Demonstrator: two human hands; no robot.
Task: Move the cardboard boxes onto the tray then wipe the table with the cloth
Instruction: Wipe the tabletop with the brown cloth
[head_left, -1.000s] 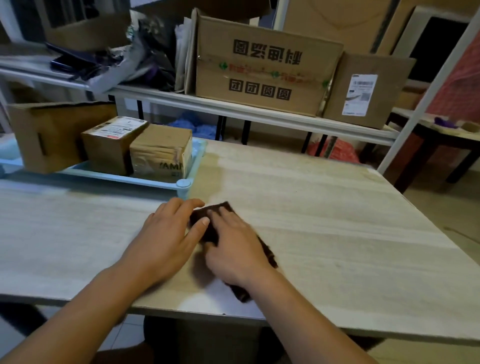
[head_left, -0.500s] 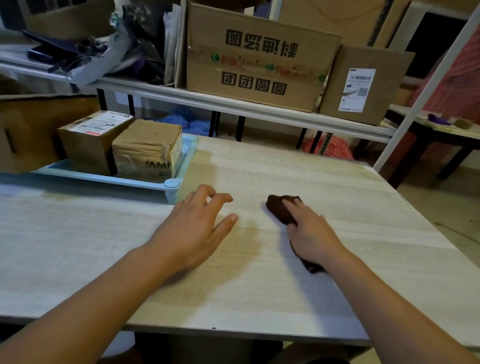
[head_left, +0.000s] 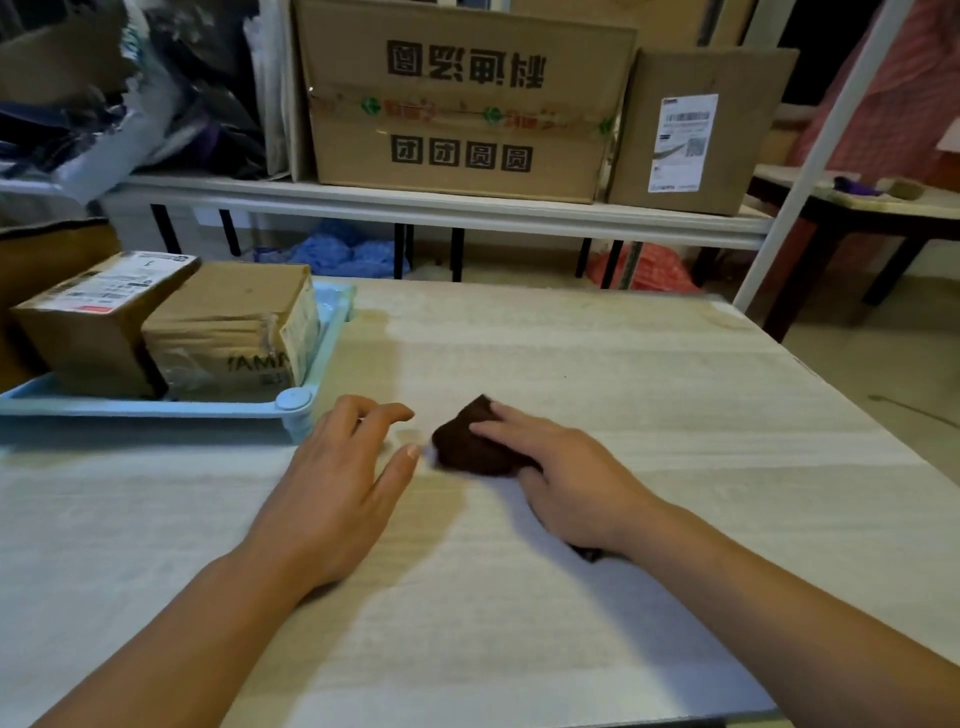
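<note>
Head view: two brown cardboard boxes (head_left: 171, 322) sit on the pale blue plastic tray (head_left: 156, 408); right hand (head_left: 566, 478) fingers press the dark brown cloth (head_left: 467, 441) flat onto the light wooden table (head_left: 623, 389), left hand (head_left: 337, 483) splayed empty; wiping remains.

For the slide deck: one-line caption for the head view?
Right hand presses dark brown cloth on pale wooden table; left hand rests flat; cardboard boxes on light blue tray.

White metal shelf (head_left: 441, 210) behind; dark side table (head_left: 852, 218) right.
</note>
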